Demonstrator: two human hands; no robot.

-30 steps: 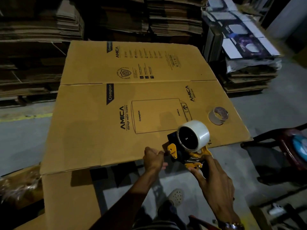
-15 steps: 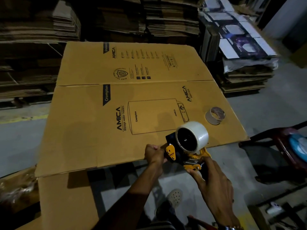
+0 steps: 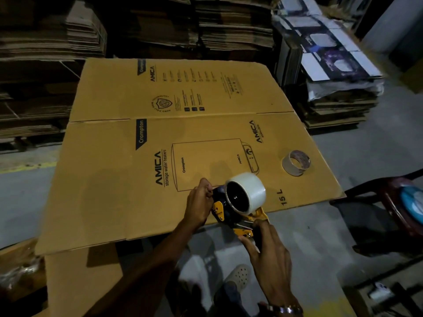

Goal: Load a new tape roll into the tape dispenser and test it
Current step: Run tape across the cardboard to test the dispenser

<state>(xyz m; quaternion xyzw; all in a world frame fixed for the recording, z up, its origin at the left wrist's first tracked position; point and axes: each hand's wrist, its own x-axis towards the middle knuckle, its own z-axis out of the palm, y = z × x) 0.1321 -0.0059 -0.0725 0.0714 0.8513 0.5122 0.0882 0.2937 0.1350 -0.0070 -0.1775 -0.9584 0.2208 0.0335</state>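
Observation:
A yellow and black tape dispenser [image 3: 231,213] is held over the near edge of a flattened cardboard box [image 3: 128,179]. A full roll of clear tape [image 3: 249,193] sits on its black hub. My right hand [image 3: 267,261] grips the dispenser's handle from below. My left hand [image 3: 199,204] is closed at the dispenser's front end, fingers pinched by the roller; whether it holds the tape's end is too small to tell. An empty tape core [image 3: 296,162] lies on the cardboard to the right.
Tall stacks of flattened cartons [image 3: 233,26] fill the back and left. A pile of printed white boxes [image 3: 332,65] stands at the back right. A dark red chair [image 3: 398,202] is at the right. A foot in a pale clog [image 3: 238,275] rests on the grey floor below.
The dispenser and both hands have shifted a little forward over the cardboard's edge. My left hand has closed in against the dispenser's front. The empty core has not moved.

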